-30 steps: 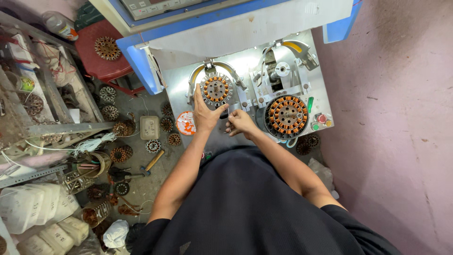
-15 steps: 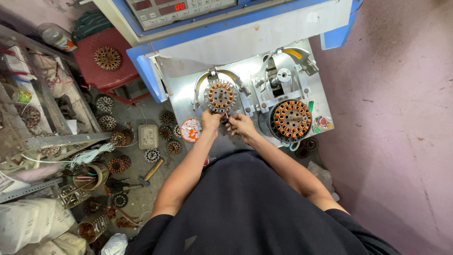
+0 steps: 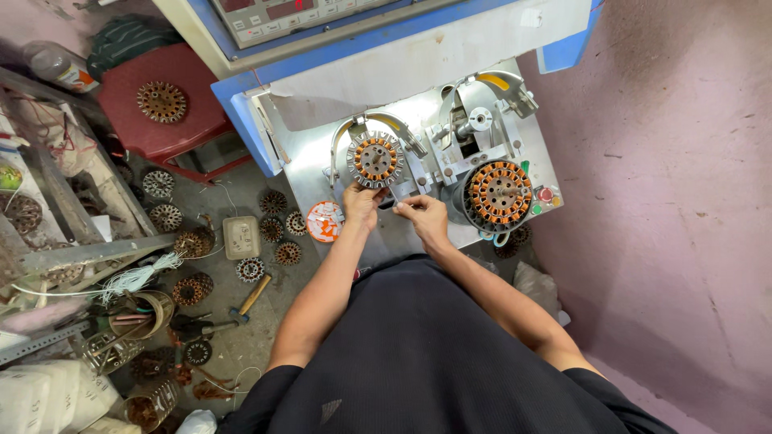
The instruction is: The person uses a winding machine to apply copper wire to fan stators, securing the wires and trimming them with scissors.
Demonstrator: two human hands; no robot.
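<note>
Both hands meet on the grey metal machine plate (image 3: 322,173), just below the round copper-wound stator with orange slots (image 3: 375,159) clamped in its curved holder. The left hand (image 3: 361,203) has fingers curled at the stator's lower edge; the right hand (image 3: 421,215) pinches something thin beside it, too small to tell. A larger orange-wound stator (image 3: 499,193) sits to the right

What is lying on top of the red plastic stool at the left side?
One round stator core, brown and rusty-looking, lies flat on the red stool seat. Nothing else shows on the seat. The stool's legs and the floor under it are mostly hidden by the seat.
</note>
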